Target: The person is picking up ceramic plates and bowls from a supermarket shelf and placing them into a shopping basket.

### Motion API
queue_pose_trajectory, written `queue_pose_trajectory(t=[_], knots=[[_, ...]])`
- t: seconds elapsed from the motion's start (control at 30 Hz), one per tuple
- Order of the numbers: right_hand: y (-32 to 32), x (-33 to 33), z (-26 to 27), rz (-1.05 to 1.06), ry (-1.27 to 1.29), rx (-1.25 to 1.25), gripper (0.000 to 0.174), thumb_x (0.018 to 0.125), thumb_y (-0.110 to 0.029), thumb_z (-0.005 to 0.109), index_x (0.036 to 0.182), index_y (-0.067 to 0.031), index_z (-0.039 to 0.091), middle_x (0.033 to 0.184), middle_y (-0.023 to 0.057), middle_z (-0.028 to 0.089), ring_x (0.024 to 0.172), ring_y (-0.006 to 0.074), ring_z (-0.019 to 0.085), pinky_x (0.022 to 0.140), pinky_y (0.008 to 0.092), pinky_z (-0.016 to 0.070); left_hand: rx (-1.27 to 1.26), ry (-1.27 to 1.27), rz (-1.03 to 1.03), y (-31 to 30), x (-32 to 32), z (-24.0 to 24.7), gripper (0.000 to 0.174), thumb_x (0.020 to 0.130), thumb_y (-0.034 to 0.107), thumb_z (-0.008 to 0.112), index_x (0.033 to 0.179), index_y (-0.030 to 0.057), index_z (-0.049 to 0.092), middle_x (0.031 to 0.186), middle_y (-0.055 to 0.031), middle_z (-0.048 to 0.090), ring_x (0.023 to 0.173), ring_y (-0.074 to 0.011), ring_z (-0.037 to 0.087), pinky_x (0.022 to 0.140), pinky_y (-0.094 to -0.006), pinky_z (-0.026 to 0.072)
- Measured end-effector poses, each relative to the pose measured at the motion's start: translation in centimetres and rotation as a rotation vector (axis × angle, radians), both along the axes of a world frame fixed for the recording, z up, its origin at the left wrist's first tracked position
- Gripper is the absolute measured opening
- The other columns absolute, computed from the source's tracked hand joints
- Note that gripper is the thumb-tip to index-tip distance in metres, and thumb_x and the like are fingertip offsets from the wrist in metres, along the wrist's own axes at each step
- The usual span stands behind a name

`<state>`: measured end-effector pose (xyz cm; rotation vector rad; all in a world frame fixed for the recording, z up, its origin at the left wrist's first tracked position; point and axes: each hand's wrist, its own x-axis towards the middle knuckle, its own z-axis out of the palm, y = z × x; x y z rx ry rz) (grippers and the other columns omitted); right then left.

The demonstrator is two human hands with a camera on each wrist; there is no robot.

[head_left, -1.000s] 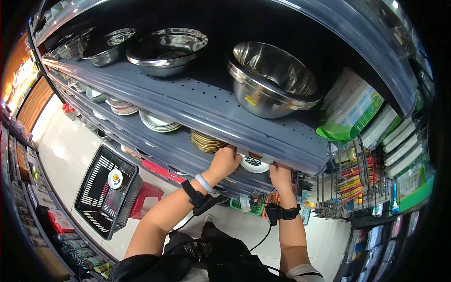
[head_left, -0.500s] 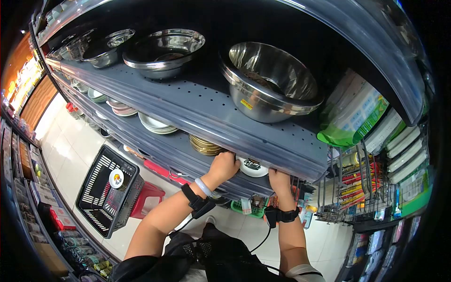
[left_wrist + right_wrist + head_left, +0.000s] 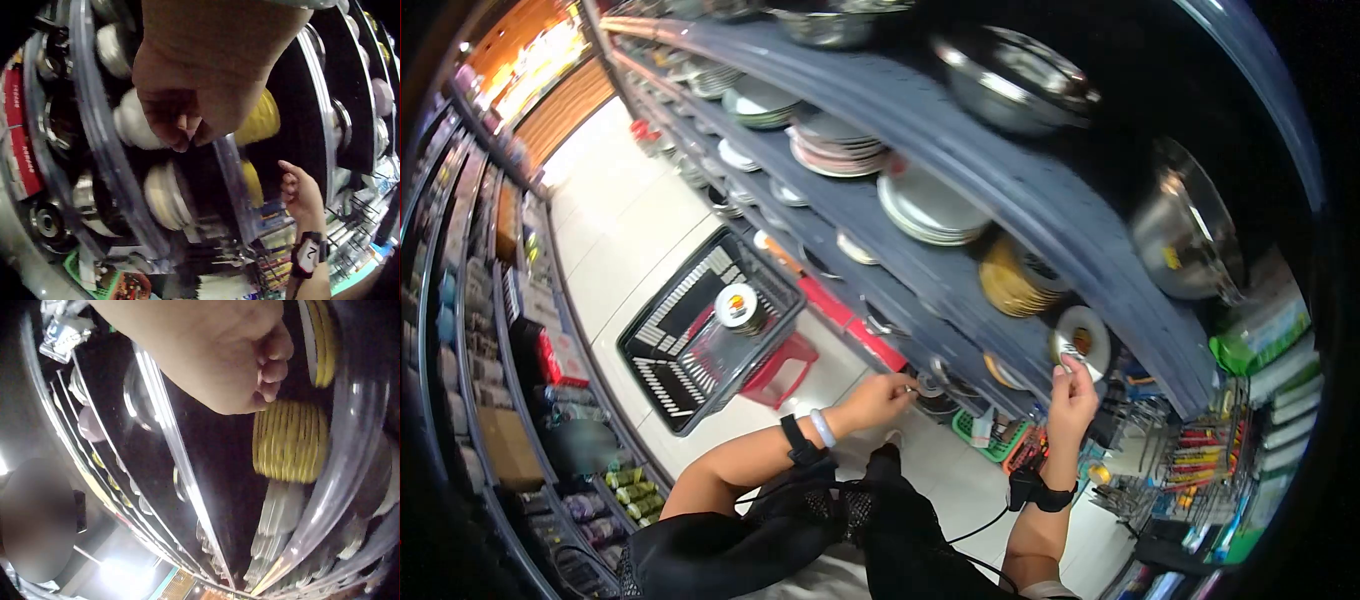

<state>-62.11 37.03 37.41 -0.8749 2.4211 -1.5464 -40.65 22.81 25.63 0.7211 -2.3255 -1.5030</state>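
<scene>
My left hand hangs in front of the lower shelves, its fingers loosely curled; the left wrist view shows the same hand with nothing visible in it. The right hand is raised by the shelf edge, near a white plate with a printed logo; whether it touches the plate I cannot tell. From the right wrist, that hand's fingers are bent beside a gold-coloured stack, no object visible in them. A similar round plate lies in the black basket.
Shelves hold white plates, pink-edged plates and steel bowls. The basket stands on a red stool. Wire racks with packets are at right, another stocked shelf at left, tiled floor between.
Both hands have come away from their places around the logo plate. The left one has moved down and away from the shelf. The head view has turned left, towards the basket.
</scene>
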Motion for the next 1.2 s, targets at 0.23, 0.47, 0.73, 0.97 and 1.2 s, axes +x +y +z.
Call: queue_pose_trajectory(t=[0.23, 0.47, 0.73, 0.97, 1.2], knots=[[-10.9, 13.3, -6.0, 0.437, -0.072, 0.174, 0.018, 0.081, -0.013, 0.057, 0.096, -0.0032, 0.059, 0.06, 0.0033, 0.053, 0.054, 0.0092, 0.046, 0.05, 0.0252, 0.0374, 0.064, -0.18, 0.374, -5.5, 19.1, -6.7, 0.021, 0.08, 0.012, 0.055, 0.097, 0.0003, 0.06, 0.066, -0.0088, 0.059, 0.054, -0.013, 0.056, 0.052, -0.0283, 0.0459], [-20.6, 23.5, -12.2, 0.818, -0.137, 0.273, 0.021, 0.077, -0.014, 0.058, 0.093, -0.0012, 0.06, 0.061, 0.0079, 0.058, 0.055, 0.0138, 0.054, 0.052, 0.0282, 0.0416, 0.57, -0.047, 0.782, -10.0, 27.4, -9.3, 0.021, 0.084, 0.013, 0.053, 0.099, -0.0014, 0.057, 0.066, -0.0045, 0.057, 0.052, -0.0101, 0.054, 0.047, -0.0239, 0.0465], [-33.6, 29.2, -19.8, 1.068, -0.02, 0.552, 0.023, 0.076, -0.02, 0.056, 0.091, -0.0039, 0.061, 0.083, 0.017, 0.063, 0.08, 0.0309, 0.06, 0.071, 0.0394, 0.0468, 0.719, 0.024, 1.025, -16.8, 30.0, -13.6, 0.02, 0.085, 0.01, 0.05, 0.1, -0.0017, 0.056, 0.07, -0.0039, 0.056, 0.056, -0.0102, 0.055, 0.048, -0.0237, 0.0467], [-41.9, 31.9, -28.5, 1.024, 0.072, 1.057, 0.031, 0.077, -0.02, 0.053, 0.101, -0.0021, 0.055, 0.104, 0.0186, 0.057, 0.097, 0.035, 0.055, 0.083, 0.0427, 0.0435, 0.63, -0.139, 1.175, -22.0, 29.3, -21.8, 0.04, 0.08, 0.011, 0.052, 0.117, -0.0015, 0.046, 0.073, -0.0132, 0.061, 0.056, -0.0171, 0.06, 0.052, -0.0279, 0.0482], [-43.8, 32.5, -32.2, 1.002, 0.09, 1.224, 0.035, 0.077, -0.017, 0.051, 0.106, 0.0031, 0.049, 0.111, 0.0218, 0.051, 0.103, 0.035, 0.051, 0.086, 0.0429, 0.0422, 0.466, -0.44, 1.158, -23.6, 27.8, -25.3, 0.048, 0.075, 0.016, 0.053, 0.119, 0.0007, 0.045, 0.079, -0.021, 0.062, 0.069, -0.0308, 0.062, 0.067, -0.0379, 0.0484]])
